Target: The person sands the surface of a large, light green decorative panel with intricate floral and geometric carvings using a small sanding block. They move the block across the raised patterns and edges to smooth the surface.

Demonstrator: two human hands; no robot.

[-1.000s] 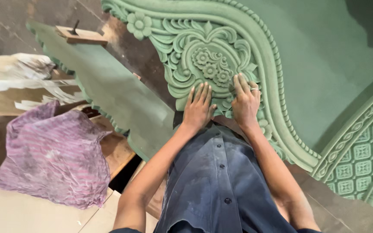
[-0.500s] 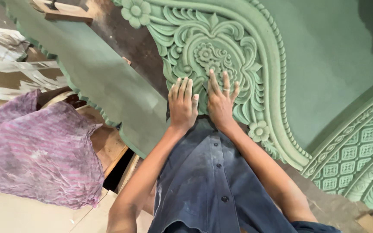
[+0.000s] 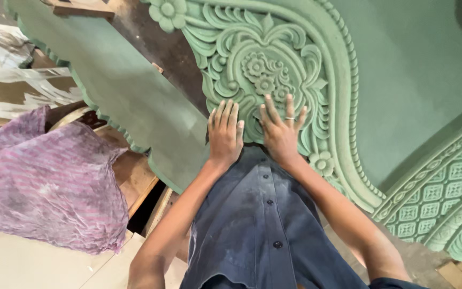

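A large green carved panel (image 3: 402,64) with raised flowers, leaves and a beaded border fills the upper right. My left hand (image 3: 224,135) lies flat with fingers spread on the lower edge of the carved leaf medallion (image 3: 263,75). My right hand (image 3: 282,131), a ring on one finger, presses flat on the same carving just beside it. Neither hand holds anything. My dark blue buttoned shirt (image 3: 263,225) covers the panel's nearest edge.
A flat green board with a scalloped edge (image 3: 118,96) lies to the left. A crumpled purple striped cloth (image 3: 49,182) rests on pale boards (image 3: 22,262) at lower left. A green lattice-carved piece (image 3: 445,198) sits at lower right. Wood offcuts lie at the top left.
Both hands have stayed flat on the carved medallion while the view has shifted, so the hands and panel sit a little lower and more central in the picture.
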